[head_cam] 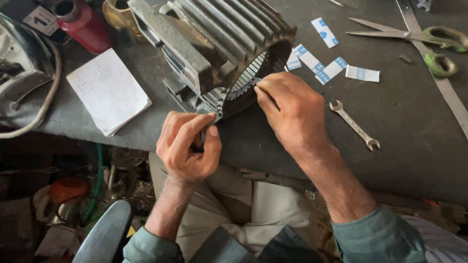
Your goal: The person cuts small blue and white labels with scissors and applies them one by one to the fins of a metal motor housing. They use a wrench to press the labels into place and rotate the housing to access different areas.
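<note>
The finned motor housing (219, 44) is lying on its side on the dark workbench (414, 146), its slotted open end overhanging the bench's near edge. The left hand (187, 146) is pinching the lower rim with thumb and fingers curled. The right hand (292, 112) is gripping a small white-and-blue paper strip (257, 79) at the slots. Just right of that hand, a spanner (354, 125) is lying on bare bench. 5 more paper strips (324, 63) and scissors (414, 39) are sitting farther back. A notepad (108, 91) is resting left, near the edge.
</note>
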